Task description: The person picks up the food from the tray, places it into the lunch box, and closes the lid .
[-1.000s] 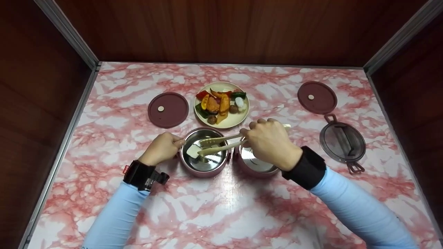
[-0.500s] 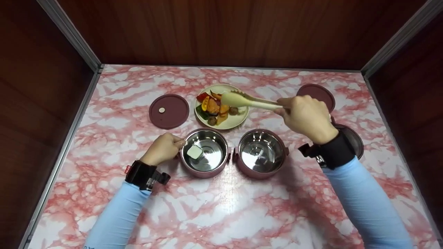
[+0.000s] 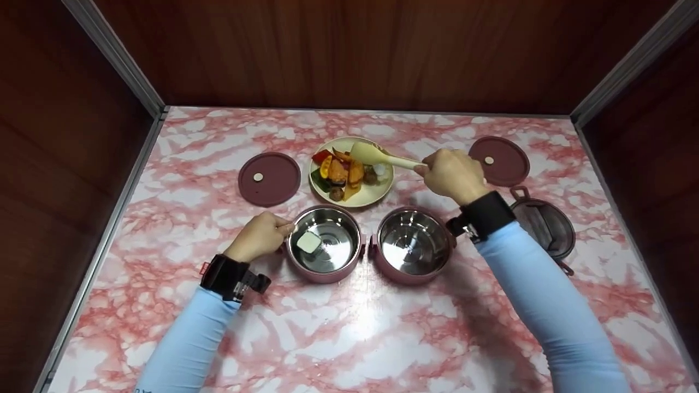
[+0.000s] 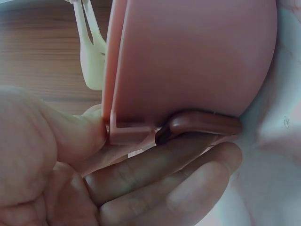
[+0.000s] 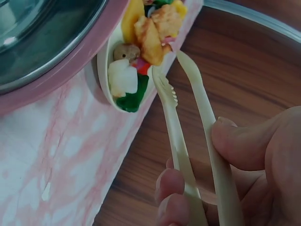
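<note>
My left hand point(image 3: 259, 237) holds the left pink pot point(image 3: 325, 277) at its side. In the left wrist view the thumb is at the rim and the fingers point(image 4: 155, 169) lie under the brown handle point(image 4: 202, 122). A pale square piece point(image 3: 309, 242) lies inside this steel-lined pot. My right hand point(image 3: 453, 174) grips cream-coloured tongs point(image 3: 401, 162), their tips over the right part of a plate point(image 3: 360, 203) of food. The right wrist view shows the tong arms point(image 5: 211, 146) spread apart with nothing between, near a white chunk point(image 5: 123, 79) and a brown ball point(image 5: 127, 52).
A second pink pot point(image 3: 412, 277) stands right beside the first. Round maroon lids lie at the left point(image 3: 270, 188) and at the far right point(image 3: 505, 172). A dark see-through lid point(image 3: 557, 224) with loop handles lies partly behind my right forearm. Wooden walls point(image 3: 355, 54) enclose the table.
The tongs have left the pale piece in the left pot, swung up and right, and come over the plate. My left hand stays on the pot.
</note>
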{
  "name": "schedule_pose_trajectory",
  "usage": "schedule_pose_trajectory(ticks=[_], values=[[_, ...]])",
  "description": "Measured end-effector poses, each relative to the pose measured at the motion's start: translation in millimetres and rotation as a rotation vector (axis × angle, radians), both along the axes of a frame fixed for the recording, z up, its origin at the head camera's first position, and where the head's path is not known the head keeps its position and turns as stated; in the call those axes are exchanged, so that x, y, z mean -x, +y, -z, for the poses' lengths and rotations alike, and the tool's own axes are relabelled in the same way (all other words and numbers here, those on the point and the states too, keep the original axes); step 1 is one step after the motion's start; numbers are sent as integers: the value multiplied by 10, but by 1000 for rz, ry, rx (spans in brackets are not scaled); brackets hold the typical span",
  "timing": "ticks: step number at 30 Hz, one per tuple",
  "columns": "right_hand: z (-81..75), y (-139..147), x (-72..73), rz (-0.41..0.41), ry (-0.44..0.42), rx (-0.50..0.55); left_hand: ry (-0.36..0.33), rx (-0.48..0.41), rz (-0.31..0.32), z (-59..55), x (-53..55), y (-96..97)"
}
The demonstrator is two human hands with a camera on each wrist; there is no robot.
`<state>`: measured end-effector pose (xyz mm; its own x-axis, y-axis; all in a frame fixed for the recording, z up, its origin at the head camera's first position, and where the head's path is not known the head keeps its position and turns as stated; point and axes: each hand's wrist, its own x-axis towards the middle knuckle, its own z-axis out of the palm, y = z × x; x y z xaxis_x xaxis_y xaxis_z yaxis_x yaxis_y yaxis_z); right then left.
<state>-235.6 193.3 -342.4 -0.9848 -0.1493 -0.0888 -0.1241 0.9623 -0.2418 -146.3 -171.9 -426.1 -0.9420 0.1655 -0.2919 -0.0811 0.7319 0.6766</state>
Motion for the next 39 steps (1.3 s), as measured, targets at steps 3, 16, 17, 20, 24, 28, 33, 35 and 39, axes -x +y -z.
schedule_pose_trajectory(ticks=[3,16,17,20,24,28,33,35,39], values=[[0,-63,18,-7,-20,-23,-7,2,0,3,-6,7],[-51,-320,-282,-101,196,-245,3,-7,9,-5,-12,26],[-44,-344,-308,-104,213,-255,7,-7,10,-5,-14,26],[-22,-402,-348,-99,215,-265,16,-7,11,-10,-14,29],[-26,-429,-297,-50,136,-260,8,-11,5,-12,-4,29],[-61,-389,-207,0,84,-230,-1,-17,2,-11,3,30],[-92,-293,-152,7,104,-201,-4,-24,-3,-20,-4,20],[-101,-261,-144,9,110,-192,-12,-26,-7,-26,-7,14],[-112,-214,-152,24,76,-157,-23,-24,-4,-22,-10,9]])
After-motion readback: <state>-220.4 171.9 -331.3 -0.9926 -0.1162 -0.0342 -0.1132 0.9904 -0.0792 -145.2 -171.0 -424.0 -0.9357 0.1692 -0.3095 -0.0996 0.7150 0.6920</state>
